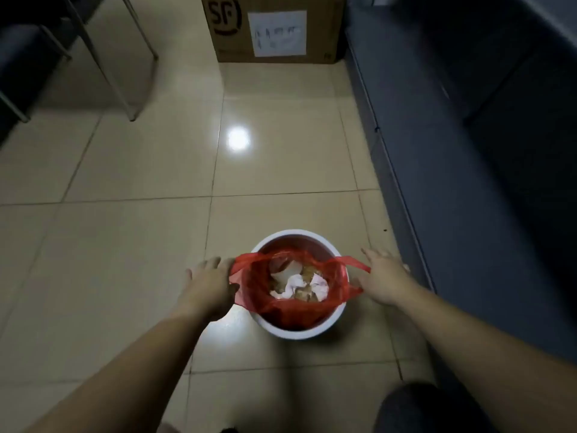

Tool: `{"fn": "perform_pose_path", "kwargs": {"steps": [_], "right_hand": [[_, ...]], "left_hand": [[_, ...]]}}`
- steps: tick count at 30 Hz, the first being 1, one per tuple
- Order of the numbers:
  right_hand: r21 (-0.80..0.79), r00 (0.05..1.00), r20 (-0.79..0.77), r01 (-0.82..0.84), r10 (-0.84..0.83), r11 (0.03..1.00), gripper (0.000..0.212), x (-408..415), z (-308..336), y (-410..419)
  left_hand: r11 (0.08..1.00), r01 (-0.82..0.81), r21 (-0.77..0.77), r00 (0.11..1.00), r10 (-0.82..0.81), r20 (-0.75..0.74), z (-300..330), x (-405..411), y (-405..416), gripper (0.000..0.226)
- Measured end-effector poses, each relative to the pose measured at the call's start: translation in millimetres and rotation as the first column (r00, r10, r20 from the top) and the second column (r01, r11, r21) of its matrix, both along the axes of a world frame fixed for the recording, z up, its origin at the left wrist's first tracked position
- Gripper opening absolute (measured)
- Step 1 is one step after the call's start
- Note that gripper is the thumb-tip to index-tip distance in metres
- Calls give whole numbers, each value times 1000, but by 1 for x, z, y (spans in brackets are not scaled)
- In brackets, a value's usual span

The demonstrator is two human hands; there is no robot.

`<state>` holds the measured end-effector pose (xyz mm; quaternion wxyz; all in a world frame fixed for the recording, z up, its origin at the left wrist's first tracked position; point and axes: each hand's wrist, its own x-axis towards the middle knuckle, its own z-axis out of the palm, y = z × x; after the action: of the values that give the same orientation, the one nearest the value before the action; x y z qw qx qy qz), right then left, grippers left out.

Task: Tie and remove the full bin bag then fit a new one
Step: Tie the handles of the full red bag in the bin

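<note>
A small round white bin [281, 331] stands on the tiled floor, lined with a red plastic bag [259, 285]. Crumpled white and pinkish paper waste [299, 284] fills the bag. The bag's two handle loops stick out over the rim to the left and right. My left hand [209, 285] is at the left loop, thumb and fingers touching the red plastic. My right hand [385, 278] is at the right loop, fingers spread, thumb under the plastic. Neither loop is lifted clear of the bin.
A cardboard box [274, 29] with a white label stands on the floor at the back. A dark sofa [468, 151] runs along the right side, close to the bin. Metal chair legs [125, 73] stand at the upper left. My dark-clothed knee [412, 410] shows at the bottom.
</note>
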<state>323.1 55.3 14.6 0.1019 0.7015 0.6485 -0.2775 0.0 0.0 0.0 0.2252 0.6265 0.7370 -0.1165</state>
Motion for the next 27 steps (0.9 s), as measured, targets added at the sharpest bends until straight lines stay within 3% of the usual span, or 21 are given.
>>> {"fn": "perform_pose_path", "kwargs": {"steps": [4, 7, 8, 11, 18, 23, 27], "right_hand": [[-24, 988, -102, 111, -113, 994, 67, 12, -42, 3], [41, 978, -188, 101, -92, 994, 19, 22, -61, 3], [61, 976, -201, 95, -81, 994, 14, 26, -60, 3], [110, 955, -284, 117, -82, 987, 26, 31, -53, 2], [119, 835, -539, 203, -108, 972, 9, -8, -14, 6], [34, 706, -687, 266, -171, 963, 4, -58, -13, 4], [40, 671, -721, 286, -171, 957, 4, -74, -17, 5]], "left_hand": [[992, -125, 15, 992, 126, -20, -44, -8, 3, 52], [974, -227, 21, 968, 223, 116, -61, -9, 5, 34], [973, -228, 25, 964, 222, 143, -57, -8, 5, 28], [957, -275, 88, 939, 248, 237, -41, -4, 4, 21], [915, -336, 222, 829, 176, 531, -2, 32, 15, 4], [953, -177, 246, 869, 34, 494, 1, 89, 26, 51], [963, -123, 241, 799, -48, 600, -8, 114, 35, 77]]}}
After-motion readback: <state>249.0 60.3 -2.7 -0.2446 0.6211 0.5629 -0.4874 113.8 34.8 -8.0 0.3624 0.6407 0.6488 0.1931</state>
